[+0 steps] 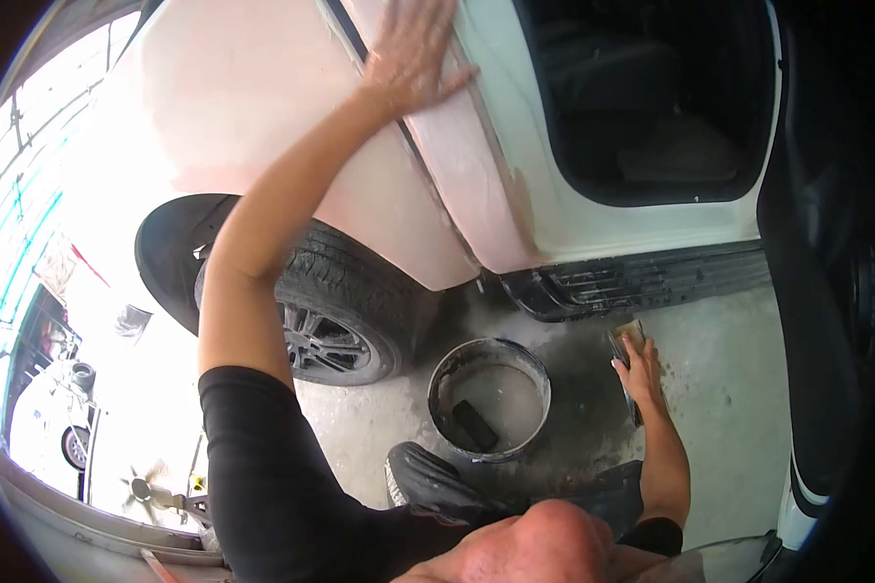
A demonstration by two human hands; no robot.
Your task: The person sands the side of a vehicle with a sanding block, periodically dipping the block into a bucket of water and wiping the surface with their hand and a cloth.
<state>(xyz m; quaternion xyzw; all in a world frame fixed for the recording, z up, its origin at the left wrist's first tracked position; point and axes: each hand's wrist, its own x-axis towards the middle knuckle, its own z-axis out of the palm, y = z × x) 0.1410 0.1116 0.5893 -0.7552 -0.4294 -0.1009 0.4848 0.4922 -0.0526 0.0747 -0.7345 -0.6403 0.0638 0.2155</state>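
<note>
My left hand (pixel 413 60) lies flat with its fingers spread on the pinkish, primer-coated car body panel (pixel 262 107), close to the seam beside the door opening. Low on the right, my right hand (pixel 640 371) has its fingers around a long, narrow sanding block (pixel 629 334) with a tan end. The hand covers much of the block, which is seen just above the wet floor. Between my arms stands a round bucket (pixel 436 428) of cloudy grey water. A dark rectangular block (pixel 474 424) sits in it, against the left side.
A dusty tyre (pixel 350 287) with a spoked wheel stands left of the bucket. Above the floor runs a black side step (pixel 651 277). An open door (pixel 822 291) borders the right side. My shoe (pixel 437 481) is just below the bucket. A fan (pixel 151 489) stands lower left.
</note>
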